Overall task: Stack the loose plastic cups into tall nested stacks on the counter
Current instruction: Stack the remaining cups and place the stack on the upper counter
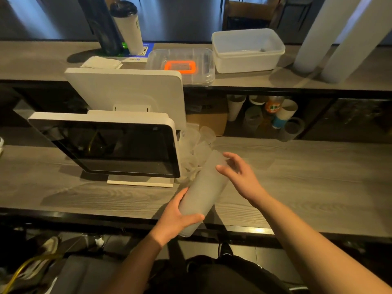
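A long nested stack of frosted plastic cups [204, 192] lies tilted over the grey counter [297, 177], its far end pointing up and away from me. My left hand [178, 219] grips the near, lower end of the stack. My right hand [239, 177] is at the stack's upper end with fingers spread and relaxed, fingertips touching or just off its side. Several loose frosted cups [195, 145] lie in a heap beside the monitor, just beyond the stack's far end.
A point-of-sale monitor [114, 145] stands on the counter to the left. On the raised shelf are a white tub [248, 49], a clear lidded box with an orange latch [180, 66], a tall lidded cup [127, 26] and two tall white cup stacks [339, 39]. More cups sit under the shelf [275, 115].
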A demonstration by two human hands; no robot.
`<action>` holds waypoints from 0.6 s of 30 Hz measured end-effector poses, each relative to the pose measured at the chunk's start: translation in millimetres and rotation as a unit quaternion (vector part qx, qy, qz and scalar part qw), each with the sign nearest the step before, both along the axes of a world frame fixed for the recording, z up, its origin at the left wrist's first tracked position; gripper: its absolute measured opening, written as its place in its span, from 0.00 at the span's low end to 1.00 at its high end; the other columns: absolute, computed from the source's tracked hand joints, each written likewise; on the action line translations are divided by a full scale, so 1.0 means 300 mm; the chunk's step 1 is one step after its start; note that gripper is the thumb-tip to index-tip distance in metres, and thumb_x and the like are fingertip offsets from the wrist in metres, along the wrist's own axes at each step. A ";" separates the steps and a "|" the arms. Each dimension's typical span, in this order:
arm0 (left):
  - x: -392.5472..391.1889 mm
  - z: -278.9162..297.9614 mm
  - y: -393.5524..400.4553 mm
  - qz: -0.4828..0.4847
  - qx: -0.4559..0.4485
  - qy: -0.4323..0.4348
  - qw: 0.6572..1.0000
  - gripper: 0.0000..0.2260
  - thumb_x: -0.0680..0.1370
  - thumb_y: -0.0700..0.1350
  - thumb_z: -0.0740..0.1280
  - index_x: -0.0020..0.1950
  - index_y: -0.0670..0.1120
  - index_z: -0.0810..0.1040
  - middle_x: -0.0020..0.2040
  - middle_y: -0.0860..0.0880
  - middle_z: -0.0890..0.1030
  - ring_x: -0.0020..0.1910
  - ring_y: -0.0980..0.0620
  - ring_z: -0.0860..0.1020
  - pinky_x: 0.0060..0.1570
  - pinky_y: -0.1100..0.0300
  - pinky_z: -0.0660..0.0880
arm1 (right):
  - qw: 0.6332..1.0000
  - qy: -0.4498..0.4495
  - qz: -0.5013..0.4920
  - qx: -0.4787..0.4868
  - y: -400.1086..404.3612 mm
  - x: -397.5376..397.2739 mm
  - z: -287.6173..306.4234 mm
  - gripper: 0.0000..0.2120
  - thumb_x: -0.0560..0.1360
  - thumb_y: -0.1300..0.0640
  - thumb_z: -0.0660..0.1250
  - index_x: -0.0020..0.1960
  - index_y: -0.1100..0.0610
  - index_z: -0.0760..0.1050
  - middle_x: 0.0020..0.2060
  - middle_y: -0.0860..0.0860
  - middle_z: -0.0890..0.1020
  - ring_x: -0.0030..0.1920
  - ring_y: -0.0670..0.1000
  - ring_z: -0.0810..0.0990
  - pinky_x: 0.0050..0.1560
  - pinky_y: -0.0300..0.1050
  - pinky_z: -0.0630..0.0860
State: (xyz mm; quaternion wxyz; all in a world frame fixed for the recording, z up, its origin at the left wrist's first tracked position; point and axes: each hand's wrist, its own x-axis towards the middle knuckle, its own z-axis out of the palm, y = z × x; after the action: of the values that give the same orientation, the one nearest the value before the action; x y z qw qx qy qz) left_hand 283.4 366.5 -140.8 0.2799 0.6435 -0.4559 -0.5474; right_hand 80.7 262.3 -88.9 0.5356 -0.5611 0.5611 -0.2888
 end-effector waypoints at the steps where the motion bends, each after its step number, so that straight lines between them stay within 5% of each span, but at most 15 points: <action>1: -0.001 0.000 -0.001 0.000 -0.001 0.002 1.000 0.40 0.67 0.50 0.81 0.74 0.59 0.63 0.64 0.58 0.73 0.60 0.57 0.75 0.49 0.65 0.74 | 1.000 0.006 0.008 -0.009 0.004 -0.003 0.000 0.27 0.77 0.46 0.70 0.73 0.48 0.68 0.58 0.42 0.73 0.59 0.42 0.71 0.60 0.41 0.67; 11: -0.002 0.003 -0.007 -0.013 0.000 0.010 1.000 0.48 0.56 0.62 0.78 0.74 0.58 0.64 0.65 0.56 0.73 0.61 0.56 0.75 0.54 0.61 0.76 | 0.997 0.033 0.071 -0.015 -0.016 -0.029 -0.011 0.21 0.77 0.52 0.69 0.69 0.41 0.72 0.62 0.51 0.75 0.63 0.49 0.73 0.64 0.47 0.71; 18: 0.023 -0.017 -0.013 0.018 0.015 0.040 0.999 0.49 0.57 0.61 0.81 0.75 0.55 0.66 0.65 0.54 0.77 0.61 0.55 0.78 0.60 0.48 0.79 | 0.986 -0.005 0.151 0.063 0.000 0.031 -0.035 0.32 0.75 0.31 0.61 0.76 0.40 0.64 0.75 0.43 0.65 0.73 0.45 0.63 0.73 0.47 0.60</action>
State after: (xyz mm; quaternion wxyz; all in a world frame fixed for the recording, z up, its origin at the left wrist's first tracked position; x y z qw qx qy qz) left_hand 290.3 362.7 -145.8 0.2986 0.6332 -0.4244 -0.5743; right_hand 89.8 262.4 -99.3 0.6102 -0.6031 0.4844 -0.1710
